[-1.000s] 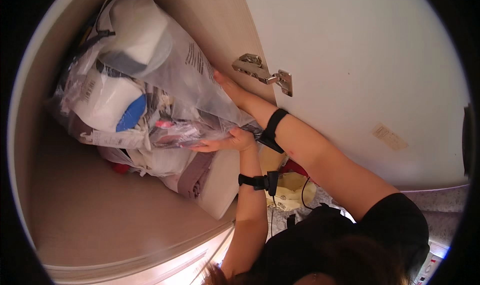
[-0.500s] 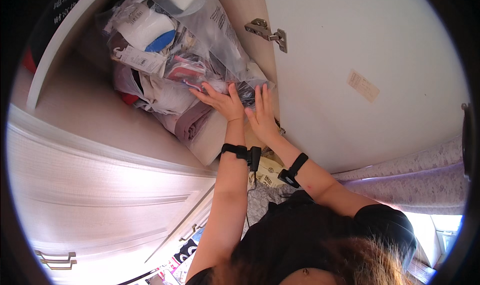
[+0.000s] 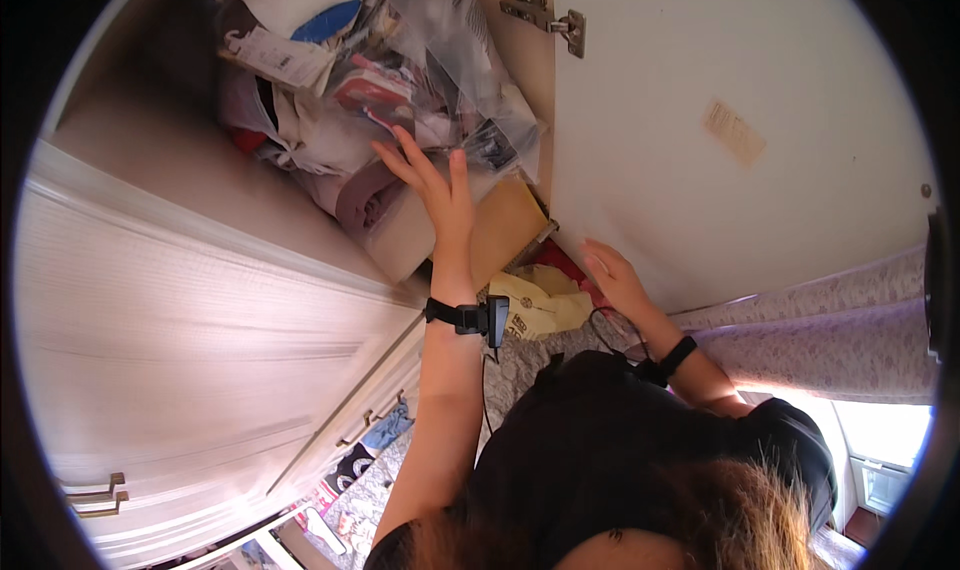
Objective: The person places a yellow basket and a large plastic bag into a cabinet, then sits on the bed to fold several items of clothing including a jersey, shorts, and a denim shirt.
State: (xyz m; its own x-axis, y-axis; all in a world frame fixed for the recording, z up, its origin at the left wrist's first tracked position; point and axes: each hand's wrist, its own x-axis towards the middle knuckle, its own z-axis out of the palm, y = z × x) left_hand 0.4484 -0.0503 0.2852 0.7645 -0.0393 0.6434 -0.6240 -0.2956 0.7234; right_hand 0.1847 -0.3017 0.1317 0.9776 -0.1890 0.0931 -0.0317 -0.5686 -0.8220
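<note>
Head view: stuffed clear bag [image 3: 440, 50] far, inside cabinet [image 3: 150, 140], left of open door [image 3: 800, 70]. Left hand [image 3: 445, 198] spread, empty, at bag's near side; contact unclear. Right hand [image 3: 618, 282] empty, fingers extended, near door. Step seems bag handling; contact calls for flat palms. Hinge [image 3: 545, 12] crowds right; room left.

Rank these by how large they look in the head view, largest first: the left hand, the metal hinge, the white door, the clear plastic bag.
1. White door
2. Clear plastic bag
3. Left hand
4. Metal hinge
</note>
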